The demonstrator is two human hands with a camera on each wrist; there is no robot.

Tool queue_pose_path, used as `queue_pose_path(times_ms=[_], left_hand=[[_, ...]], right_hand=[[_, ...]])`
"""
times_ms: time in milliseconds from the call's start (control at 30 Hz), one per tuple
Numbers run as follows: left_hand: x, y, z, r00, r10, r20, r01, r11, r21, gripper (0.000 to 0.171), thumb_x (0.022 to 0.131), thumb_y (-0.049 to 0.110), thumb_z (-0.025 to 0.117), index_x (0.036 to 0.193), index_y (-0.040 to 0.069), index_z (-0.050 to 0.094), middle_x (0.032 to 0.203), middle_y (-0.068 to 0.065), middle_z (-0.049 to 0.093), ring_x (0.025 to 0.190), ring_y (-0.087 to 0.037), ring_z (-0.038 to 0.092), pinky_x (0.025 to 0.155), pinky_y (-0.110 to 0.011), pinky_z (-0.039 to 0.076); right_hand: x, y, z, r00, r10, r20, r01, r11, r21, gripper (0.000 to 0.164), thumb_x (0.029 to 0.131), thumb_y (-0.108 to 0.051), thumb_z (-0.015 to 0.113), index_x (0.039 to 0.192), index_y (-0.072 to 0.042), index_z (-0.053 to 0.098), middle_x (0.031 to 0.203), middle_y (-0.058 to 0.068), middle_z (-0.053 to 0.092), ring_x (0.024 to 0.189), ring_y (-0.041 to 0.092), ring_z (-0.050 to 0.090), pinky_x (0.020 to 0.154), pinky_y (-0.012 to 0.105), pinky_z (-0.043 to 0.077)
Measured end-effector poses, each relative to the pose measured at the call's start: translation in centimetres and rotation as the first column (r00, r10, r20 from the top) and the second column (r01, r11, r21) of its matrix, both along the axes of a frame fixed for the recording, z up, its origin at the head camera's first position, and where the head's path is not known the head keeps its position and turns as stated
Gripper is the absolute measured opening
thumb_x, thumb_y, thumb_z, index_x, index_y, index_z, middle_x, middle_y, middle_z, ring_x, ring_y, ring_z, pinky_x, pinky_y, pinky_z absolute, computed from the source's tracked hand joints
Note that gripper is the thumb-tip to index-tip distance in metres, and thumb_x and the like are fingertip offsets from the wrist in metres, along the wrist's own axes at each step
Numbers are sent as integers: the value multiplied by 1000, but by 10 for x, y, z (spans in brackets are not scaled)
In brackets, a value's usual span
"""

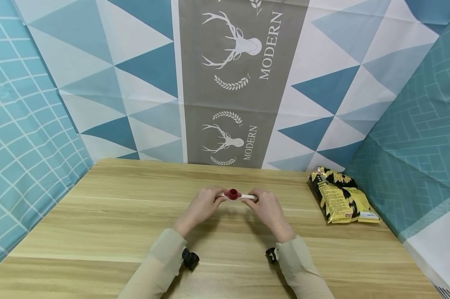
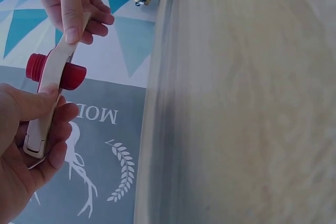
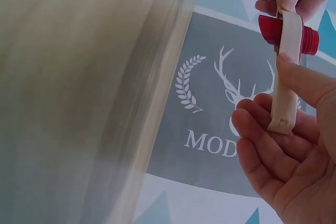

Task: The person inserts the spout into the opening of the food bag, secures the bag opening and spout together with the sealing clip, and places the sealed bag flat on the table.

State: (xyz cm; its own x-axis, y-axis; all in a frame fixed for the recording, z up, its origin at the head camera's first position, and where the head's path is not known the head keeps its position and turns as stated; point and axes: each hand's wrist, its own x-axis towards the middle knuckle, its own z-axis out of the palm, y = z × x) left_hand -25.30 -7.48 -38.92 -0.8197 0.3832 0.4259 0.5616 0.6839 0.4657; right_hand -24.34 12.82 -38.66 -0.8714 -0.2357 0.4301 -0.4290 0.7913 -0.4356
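Over the table, both hands hold one white bag clip (image 1: 249, 196) level between them. A red pour spout (image 1: 233, 194) passes through its middle, with a ridged, threaded end and a slanted end in the wrist views. My left hand (image 1: 204, 203) pinches one end of the clip between thumb and fingers. At the other end, my right hand (image 1: 267, 207) grips it, thumb pressed on the white bar (image 3: 287, 85) and fingers curled beneath. The bar lies closed along its length, with a small hinge or latch mark at its end.
A yellow and black snack bag (image 1: 341, 197) lies at the table's back right. The wooden table (image 1: 116, 207) meets patterned cloth walls behind and on both sides. Small black wrist cameras (image 1: 190, 259) sit at both sleeves.
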Motion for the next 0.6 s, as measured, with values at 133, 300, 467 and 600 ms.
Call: queue_pose_path(times_ms=[133, 300, 467, 600], left_hand=[[1, 0, 2, 1000, -2, -12, 2, 1000, 3, 23, 85, 20, 62, 104, 7, 66, 99, -7, 68, 88, -18, 64, 78, -32, 50], [1, 0, 3, 999, 9, -42, -9, 1000, 21, 22, 83, 19, 64, 101, 5, 67, 96, -9, 68, 88, -20, 65, 78, -31, 50], [2, 3, 3, 998, 41, -44, -40, 999, 34, 23, 81, 18, 65, 100, 4, 67, 94, -10, 69, 84, -20, 65, 75, -32, 51], [3, 4, 3, 997, 64, -40, -62, 997, 39, 25, 80, 17, 66, 101, 3, 67, 94, -10, 69, 82, -20, 65, 74, -32, 51]], right_hand=[[1, 1, 1, 1000, -5, -17, 5, 1000, -2, 22, 79, -31, 70, 76, -9, 66, 60, -4, 57, 46, 4, 40, 44, 19, 34], [2, -1, 1, 998, -29, -60, 28, 999, -20, 23, 78, -30, 71, 74, -8, 66, 57, -3, 56, 43, 4, 39, 41, 19, 33], [3, -3, -1, 996, -56, -68, 53, 998, -39, 26, 77, -30, 72, 75, -5, 66, 57, 0, 58, 40, 3, 39, 39, 18, 34], [2, -3, -1, 996, -69, -59, 66, 997, -50, 28, 77, -31, 71, 77, -3, 67, 56, 0, 57, 40, 4, 38, 39, 19, 33]])
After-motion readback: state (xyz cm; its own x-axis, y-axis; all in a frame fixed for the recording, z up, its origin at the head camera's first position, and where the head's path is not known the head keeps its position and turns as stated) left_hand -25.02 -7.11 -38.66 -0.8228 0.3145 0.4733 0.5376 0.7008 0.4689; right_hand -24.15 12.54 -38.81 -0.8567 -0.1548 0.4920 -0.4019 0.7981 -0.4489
